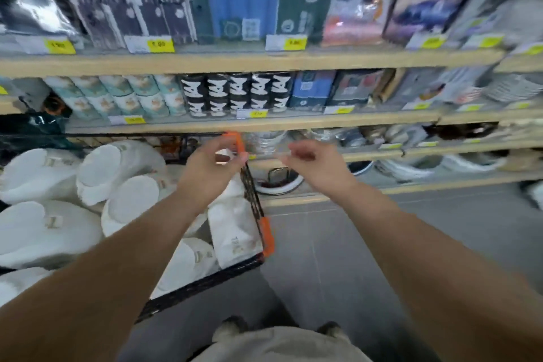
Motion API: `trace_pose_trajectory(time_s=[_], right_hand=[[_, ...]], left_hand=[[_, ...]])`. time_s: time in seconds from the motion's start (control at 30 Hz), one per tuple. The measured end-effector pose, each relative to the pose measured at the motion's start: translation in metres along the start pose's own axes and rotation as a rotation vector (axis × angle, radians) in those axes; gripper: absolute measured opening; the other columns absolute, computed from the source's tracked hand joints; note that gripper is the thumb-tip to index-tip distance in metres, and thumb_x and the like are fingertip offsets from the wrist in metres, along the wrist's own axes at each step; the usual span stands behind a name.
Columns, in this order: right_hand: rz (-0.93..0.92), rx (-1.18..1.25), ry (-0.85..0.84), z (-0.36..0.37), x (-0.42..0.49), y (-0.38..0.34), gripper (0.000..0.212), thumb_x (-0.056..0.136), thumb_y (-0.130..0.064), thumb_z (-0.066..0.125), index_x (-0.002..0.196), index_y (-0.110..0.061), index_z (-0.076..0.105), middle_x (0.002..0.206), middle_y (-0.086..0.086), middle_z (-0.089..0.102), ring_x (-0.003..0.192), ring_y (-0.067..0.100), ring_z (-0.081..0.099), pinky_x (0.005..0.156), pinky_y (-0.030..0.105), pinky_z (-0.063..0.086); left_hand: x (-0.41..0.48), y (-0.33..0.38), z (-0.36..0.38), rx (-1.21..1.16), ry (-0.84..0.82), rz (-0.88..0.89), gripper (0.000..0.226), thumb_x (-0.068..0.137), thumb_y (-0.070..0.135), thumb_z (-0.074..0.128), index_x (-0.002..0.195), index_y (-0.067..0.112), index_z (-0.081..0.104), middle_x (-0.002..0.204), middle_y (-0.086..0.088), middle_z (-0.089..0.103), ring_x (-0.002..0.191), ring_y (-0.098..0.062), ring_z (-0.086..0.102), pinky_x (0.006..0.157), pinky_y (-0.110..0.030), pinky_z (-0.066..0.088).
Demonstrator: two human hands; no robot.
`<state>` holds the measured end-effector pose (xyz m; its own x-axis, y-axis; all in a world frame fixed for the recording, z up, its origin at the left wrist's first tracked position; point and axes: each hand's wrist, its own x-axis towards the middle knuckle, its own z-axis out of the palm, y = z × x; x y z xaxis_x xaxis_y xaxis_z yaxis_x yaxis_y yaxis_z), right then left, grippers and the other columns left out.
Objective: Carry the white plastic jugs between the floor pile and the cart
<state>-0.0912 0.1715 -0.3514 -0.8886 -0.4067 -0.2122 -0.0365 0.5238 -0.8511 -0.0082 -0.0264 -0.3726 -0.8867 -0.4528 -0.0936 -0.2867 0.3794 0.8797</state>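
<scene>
We see an evenly lit shop aisle under bright, diffuse light from above, with hardly any hard shadow on the grey floor (pixel 338 244). Motion blur smears the whole frame; the yellow price tags (pixel 161 45) are unreadable. Glare flashes off a shiny dark wrapper (pixel 35 13). The shelf edges (pixel 235 63) bow with wide-angle distortion.

We see a black wire-mesh metal cart (pixel 252 194) with glossy orange plastic corner guards (pixel 268 236), matt white paper-like packages (pixel 235 232) in it, pale wooden shelf edges (pixel 235 62), shiny film-wrapped black rolls (pixel 238 91), and a smooth grey tiled floor (pixel 338 244).
</scene>
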Motion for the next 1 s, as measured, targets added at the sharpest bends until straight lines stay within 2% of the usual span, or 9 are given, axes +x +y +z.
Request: trace_pose_trajectory(time_s=[0.1,0.23,0.3,0.43,0.53,0.63,0.83,0.93,1.0], right_hand=[[0.015,0.021,0.095,-0.081,-0.013,0.029,0.032,0.084,-0.039,0.072,0.11,-0.021,0.067,0.109,-0.001,0.069,0.101,0.012,0.064,0.085,0.025,0.047],[0.032,0.059,0.261,-0.188,-0.038,0.078,0.028,0.085,-0.036,0.072,0.102,-0.013,0.069,0.105,0.006,0.072,0.098,0.016,0.066,0.086,0.03,0.049],[0.065,0.089,0.334,-0.239,-0.051,0.105,0.021,0.086,-0.034,0.071,0.101,-0.02,0.067,0.107,0.003,0.072,0.1,0.014,0.066,0.084,0.026,0.049],[0.153,0.096,0.494,-0.327,-0.08,0.159,0.035,0.085,-0.039,0.071,0.113,-0.019,0.066,0.11,-0.001,0.068,0.1,0.009,0.062,0.083,0.023,0.044],[0.218,0.092,0.619,-0.385,-0.101,0.197,0.032,0.086,-0.038,0.07,0.113,-0.021,0.066,0.108,-0.002,0.068,0.094,0.009,0.062,0.079,0.026,0.047],[0.303,0.104,0.707,-0.435,-0.115,0.237,0.033,0.087,-0.038,0.068,0.115,-0.022,0.065,0.11,-0.002,0.066,0.099,0.012,0.063,0.082,0.028,0.05],[0.446,0.096,0.918,-0.538,-0.116,0.305,0.037,0.088,-0.038,0.067,0.121,-0.021,0.064,0.107,-0.004,0.064,0.096,0.009,0.061,0.067,0.014,0.045],[0.516,0.09,1.041,-0.593,-0.112,0.329,0.037,0.087,-0.038,0.067,0.119,-0.02,0.065,0.107,-0.003,0.065,0.095,0.011,0.063,0.072,0.021,0.049],[0.562,0.12,1.118,-0.626,-0.111,0.344,0.036,0.087,-0.038,0.068,0.118,-0.02,0.065,0.108,-0.002,0.066,0.093,0.013,0.064,0.07,0.026,0.052]], left_hand=[[0.007,0.06,0.061,0.011,-0.111,0.121,0.035,0.085,0.034,0.071,0.119,0.032,0.062,0.109,0.011,0.064,0.089,0.003,0.06,0.082,-0.018,0.047],[0.006,0.131,0.159,0.028,-0.267,0.223,0.036,0.085,0.034,0.072,0.119,0.035,0.06,0.111,0.012,0.063,0.093,0.0,0.06,0.076,-0.013,0.044],[0.005,0.164,0.213,0.019,-0.325,0.264,0.037,0.085,0.032,0.073,0.12,0.031,0.061,0.109,0.011,0.063,0.091,0.0,0.06,0.072,-0.007,0.041],[0.001,0.224,0.318,-0.034,-0.457,0.3,0.037,0.085,0.022,0.073,0.121,0.019,0.063,0.107,0.002,0.065,0.085,-0.002,0.06,0.068,-0.001,0.041],[0.001,0.264,0.392,-0.054,-0.578,0.336,0.037,0.084,0.023,0.074,0.12,0.022,0.064,0.109,0.004,0.066,0.089,-0.007,0.063,0.073,-0.01,0.045],[0.007,0.3,0.465,-0.032,-0.71,0.387,0.034,0.083,0.027,0.075,0.115,0.03,0.063,0.107,0.011,0.066,0.091,-0.006,0.064,0.07,-0.014,0.046],[0.035,0.371,0.615,-0.01,-0.959,0.488,0.03,0.084,0.023,0.074,0.109,0.033,0.062,0.11,0.004,0.067,0.097,-0.014,0.065,0.086,-0.025,0.05],[0.048,0.415,0.684,0.014,-1.042,0.543,0.029,0.084,0.023,0.074,0.11,0.031,0.062,0.11,0.003,0.066,0.095,-0.015,0.064,0.088,-0.031,0.051],[0.054,0.443,0.728,0.034,-1.107,0.564,0.031,0.085,0.021,0.073,0.115,0.022,0.064,0.111,-0.001,0.067,0.095,-0.017,0.064,0.087,-0.029,0.051]])
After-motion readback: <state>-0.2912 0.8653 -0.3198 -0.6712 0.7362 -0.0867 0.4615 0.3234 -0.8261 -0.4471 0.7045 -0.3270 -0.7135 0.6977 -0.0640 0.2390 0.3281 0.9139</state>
